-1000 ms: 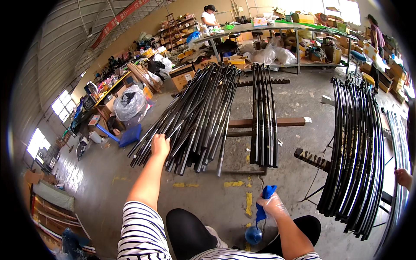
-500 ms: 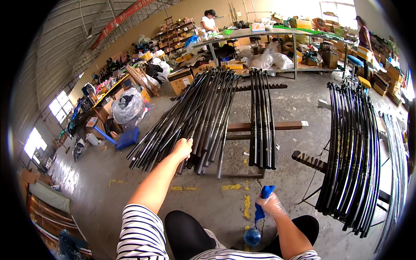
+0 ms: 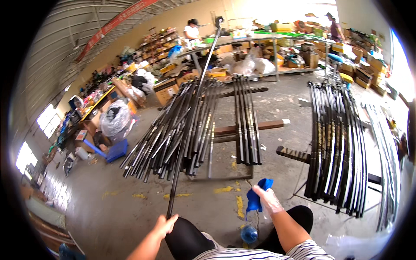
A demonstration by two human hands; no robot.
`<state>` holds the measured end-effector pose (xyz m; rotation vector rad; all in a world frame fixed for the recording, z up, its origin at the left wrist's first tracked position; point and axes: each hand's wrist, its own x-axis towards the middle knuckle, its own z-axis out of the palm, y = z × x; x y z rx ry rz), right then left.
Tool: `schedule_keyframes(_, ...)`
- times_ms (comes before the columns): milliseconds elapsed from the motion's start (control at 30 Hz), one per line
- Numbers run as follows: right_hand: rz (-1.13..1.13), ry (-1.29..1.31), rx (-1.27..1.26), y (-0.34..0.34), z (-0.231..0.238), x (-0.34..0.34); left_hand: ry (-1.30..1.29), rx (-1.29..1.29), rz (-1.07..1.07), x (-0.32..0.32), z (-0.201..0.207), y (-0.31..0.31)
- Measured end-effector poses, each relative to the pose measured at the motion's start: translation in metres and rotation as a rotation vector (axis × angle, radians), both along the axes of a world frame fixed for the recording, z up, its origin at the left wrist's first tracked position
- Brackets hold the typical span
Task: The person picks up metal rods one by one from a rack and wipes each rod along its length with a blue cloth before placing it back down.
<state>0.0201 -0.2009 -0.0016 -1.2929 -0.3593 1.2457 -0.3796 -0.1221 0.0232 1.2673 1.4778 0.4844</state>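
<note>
My left hand [image 3: 164, 225] is closed round the lower end of a long, glossy black fishing rod [image 3: 183, 149]. This rod slants up and away over a fanned pile of similar black fishing rods [image 3: 162, 143], its far tip rising above the back bench. A clear plastic glove covers my right hand [image 3: 268, 200], which grips a bunched blue cloth [image 3: 255, 200] in front of my right knee. Just below the cloth is a round, translucent blue bottle [image 3: 249, 234].
A smaller row of rods [image 3: 247, 125] lies right of the pile across a brown support bar [image 3: 264, 125]. Another rack of black rods [image 3: 336, 143] stands at the right. A long bench [image 3: 225, 41] crosses the back, with two people near it. A blue step stool [image 3: 117, 151] sits left.
My left hand has drawn back toward me from the pile, bringing one rod with it, now raised. The blue cloth has spread out more in my right hand. My view has shifted slightly.
</note>
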Motion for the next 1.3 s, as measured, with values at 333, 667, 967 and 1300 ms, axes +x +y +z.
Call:
schedule_keyframes(333,-0.412,0.251,0.695,0.012,0.171,0.105,0.404,0.467,-0.256,-0.066,-0.033,-0.115)
schedule_keyframes(667,-0.413,-0.17,0.786,0.0,0.272,0.148,0.68,0.903,-0.302,-0.13,-0.069,-0.137)
schedule_keyframes(967,-0.037,0.091,1.035,0.006,0.272,0.162,0.693,0.625,-0.343,-0.208,-0.127,-0.123)
schedule_keyframes(1300,-0.204,0.046,0.625,0.007,0.263,-0.052,0.287,0.466,-0.292,-0.016,-0.039,-0.101)
